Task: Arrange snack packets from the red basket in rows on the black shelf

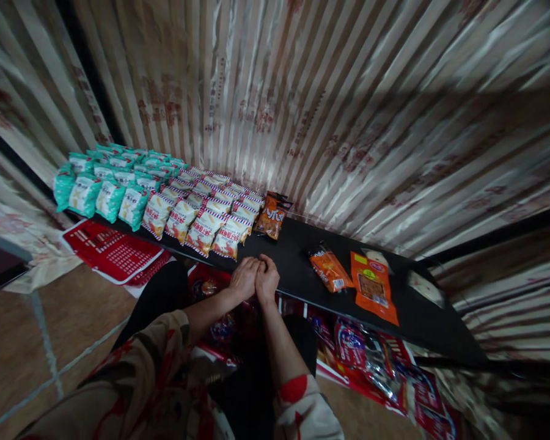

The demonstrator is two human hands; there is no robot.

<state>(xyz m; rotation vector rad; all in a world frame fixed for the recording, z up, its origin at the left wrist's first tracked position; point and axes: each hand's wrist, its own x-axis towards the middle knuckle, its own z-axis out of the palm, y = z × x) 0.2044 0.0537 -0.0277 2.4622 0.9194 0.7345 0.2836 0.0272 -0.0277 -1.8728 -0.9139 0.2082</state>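
My left hand point(245, 278) and my right hand point(266, 280) rest close together at the front edge of the black table point(297, 247). Both have curled fingers and touch each other; whether anything is inside them is hidden. Just beyond and to their left stand rows of white snack bags point(203, 231) with striped edges. Further left are rows of teal snack bags point(107, 198). A dark orange-and-black snack bag point(273, 217) stands at the right end of the white rows. To the right of my hands lie an orange snack bag point(329, 269) and a flat orange packet point(373, 287).
A red plastic basket point(114, 247) sits on the floor at the left. Below the table's front, red-and-purple packages point(352, 345) fill a red container. A whitish item point(425, 288) lies at the table's right end. Striped curtains point(275, 91) hang behind. A dark screen-like object point(2, 263) stands far left.
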